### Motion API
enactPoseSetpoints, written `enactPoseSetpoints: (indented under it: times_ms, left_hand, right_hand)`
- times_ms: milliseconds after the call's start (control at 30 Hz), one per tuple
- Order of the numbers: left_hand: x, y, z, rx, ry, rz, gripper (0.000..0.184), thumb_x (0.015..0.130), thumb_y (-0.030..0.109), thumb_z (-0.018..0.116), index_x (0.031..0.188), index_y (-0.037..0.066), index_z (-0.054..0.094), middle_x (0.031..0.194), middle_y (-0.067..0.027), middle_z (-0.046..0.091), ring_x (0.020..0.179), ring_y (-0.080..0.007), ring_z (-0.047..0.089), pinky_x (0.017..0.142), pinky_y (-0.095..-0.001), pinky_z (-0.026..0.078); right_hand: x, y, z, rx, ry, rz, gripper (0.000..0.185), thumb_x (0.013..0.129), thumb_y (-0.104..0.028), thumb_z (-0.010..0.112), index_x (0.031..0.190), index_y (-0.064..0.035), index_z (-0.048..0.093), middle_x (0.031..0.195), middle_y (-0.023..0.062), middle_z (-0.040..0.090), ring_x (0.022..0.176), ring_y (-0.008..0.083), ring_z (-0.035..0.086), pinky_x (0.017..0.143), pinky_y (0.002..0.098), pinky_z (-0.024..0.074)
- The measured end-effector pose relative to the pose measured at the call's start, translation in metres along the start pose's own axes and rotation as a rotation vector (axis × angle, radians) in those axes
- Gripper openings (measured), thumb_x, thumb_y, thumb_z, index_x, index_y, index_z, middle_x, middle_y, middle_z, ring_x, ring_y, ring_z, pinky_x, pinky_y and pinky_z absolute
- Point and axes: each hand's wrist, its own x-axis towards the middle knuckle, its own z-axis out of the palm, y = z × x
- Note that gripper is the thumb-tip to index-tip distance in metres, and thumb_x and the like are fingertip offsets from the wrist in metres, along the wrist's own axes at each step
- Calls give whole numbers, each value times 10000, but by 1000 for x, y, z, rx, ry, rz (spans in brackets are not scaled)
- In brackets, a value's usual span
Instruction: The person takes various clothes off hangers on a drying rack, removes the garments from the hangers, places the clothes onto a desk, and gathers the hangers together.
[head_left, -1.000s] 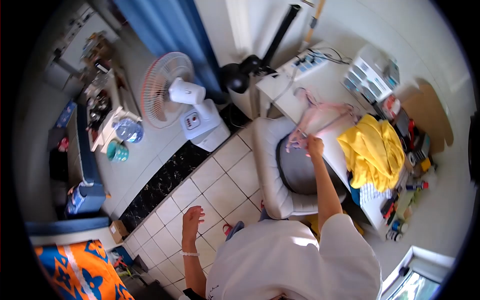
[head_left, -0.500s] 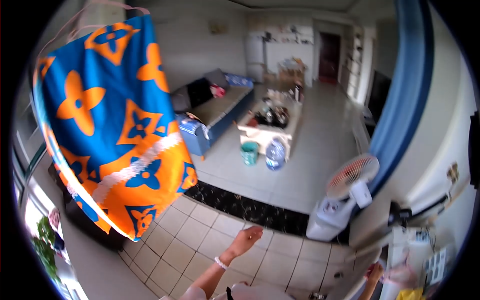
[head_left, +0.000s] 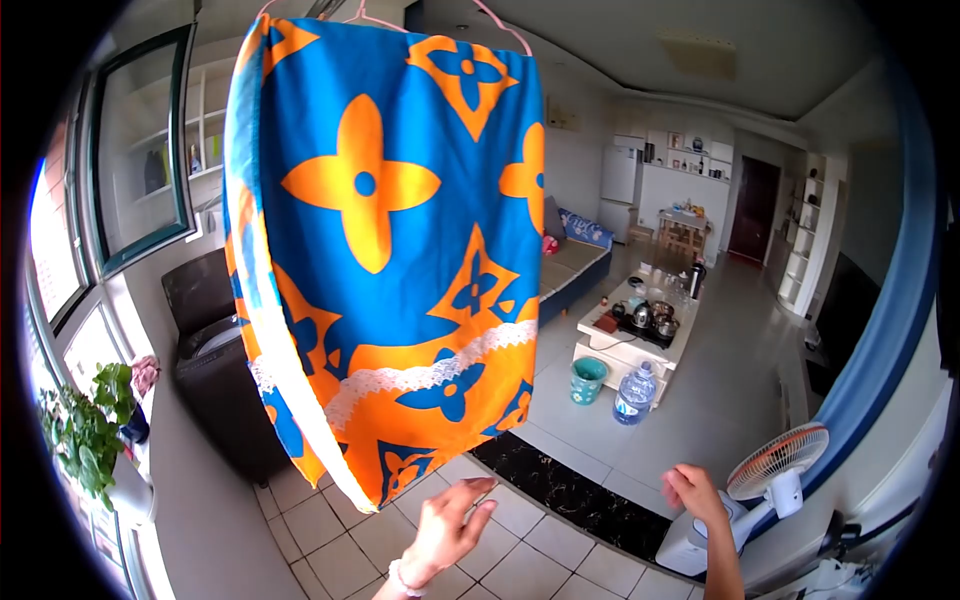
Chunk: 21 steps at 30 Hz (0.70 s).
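Note:
A blue and orange patterned cloth with a white lace band (head_left: 400, 190) hangs from pink hangers (head_left: 380, 18) at the upper left centre. Just below its lower edge is my left hand (head_left: 448, 528), with thumb and fingers apart and nothing in it. A pale bracelet circles that wrist. My right hand (head_left: 694, 492) is raised at the lower right, in front of the white and orange fan (head_left: 778, 470). Its fingers are curled in, and no object shows in them. Neither hand touches the cloth.
A low table (head_left: 650, 330) bears kettles, with a green bin (head_left: 588, 381) and a large water bottle (head_left: 635, 393) before it. Behind the cloth is a sofa (head_left: 575, 262). A potted plant (head_left: 90, 430) and an open window (head_left: 145, 150) are at left, a blue curtain (head_left: 900, 270) at right.
The view has swung left and up from the desk and chair to the hanging cloth. My right hand has left the pink hangers on the desk; my left hand now appears nearer the cloth.

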Motion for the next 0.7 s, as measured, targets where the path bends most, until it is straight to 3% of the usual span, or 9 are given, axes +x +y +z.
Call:
enactPoseSetpoints:
  times_ms: [33, 167, 300, 400, 433, 500, 533, 633, 700]
  left_hand:
    - [-2, 9, -17, 147, 126, 137, 233, 831, 68, 596, 1049, -15, 583, 976, -154, 640, 880, -272, 642, 746, -321, 514]
    - [-14, 33, -75, 412, 681, 222, 247, 859, 46, 495, 1094, -12, 542, 1024, -191, 604, 959, -315, 599, 812, -375, 484]
    - [-4, 8, -124, 329, 1043, 209, 312, 936, 204, 440, 1167, 12, 522, 1178, -180, 543, 1103, -264, 540, 939, -396, 431]
    - [12, -25, -164, 193, 983, 43, 332, 923, 140, 449, 1243, 61, 487, 1286, -128, 477, 1221, -238, 429, 1005, -382, 337]
    - [20, -36, -172, 137, 948, 7, 461, 903, 329, 512, 1292, 91, 448, 1323, -136, 450, 1223, -268, 436, 1010, -424, 358]
    - [33, -53, -187, 30, 783, -28, 586, 875, 233, 547, 1386, 89, 299, 1399, -126, 339, 1242, -266, 399, 1033, -404, 308]
    - [41, -54, -188, -146, 686, -36, 718, 840, 204, 588, 1425, 90, 188, 1430, -144, 273, 1256, -270, 376, 1027, -410, 327]
    - [54, -71, -194, -369, 432, -139, 930, 752, 134, 706, 1441, 98, 83, 1414, -184, 277, 1253, -271, 381, 960, -379, 420]
    - [62, -70, -193, -281, 423, -119, 1071, 686, 126, 778, 1442, 105, 20, 1408, -202, 267, 1234, -277, 408, 961, -401, 426]
  right_hand:
    - [15, -18, 5, -7, -22, -6, 230, 904, -152, 478, 789, 22, 574, 639, 66, 607, 484, 110, 542, 458, 247, 452]
    - [66, -87, 37, -110, -224, -194, 211, 902, -160, 492, 831, 20, 576, 675, 70, 615, 577, 116, 576, 539, 263, 463]
    - [103, -143, 79, -120, -329, -447, 191, 893, -161, 516, 928, 19, 569, 720, 114, 619, 644, 173, 609, 602, 291, 477]
    - [110, -200, 106, -219, -274, -685, 214, 882, -155, 543, 1020, 8, 552, 764, 154, 620, 675, 238, 620, 634, 321, 486]
    - [117, -217, 108, -224, -299, -714, 261, 872, -155, 562, 1072, 11, 532, 805, 180, 620, 710, 276, 626, 662, 339, 490]
    - [126, -263, 114, -267, -219, -917, 266, 868, -147, 563, 1075, 17, 529, 819, 170, 628, 713, 262, 632, 655, 338, 494]
    - [132, -285, 118, -241, -174, -966, 263, 872, -158, 559, 1063, 22, 536, 819, 159, 632, 713, 253, 632, 649, 337, 496]
    - [151, -353, 124, -223, 42, -1174, 265, 885, -189, 540, 1036, 29, 555, 796, 133, 636, 707, 220, 631, 622, 321, 497]
    - [161, -397, 127, -235, 204, -1204, 266, 893, -211, 529, 1003, 26, 578, 772, 127, 630, 698, 207, 627, 620, 303, 500]
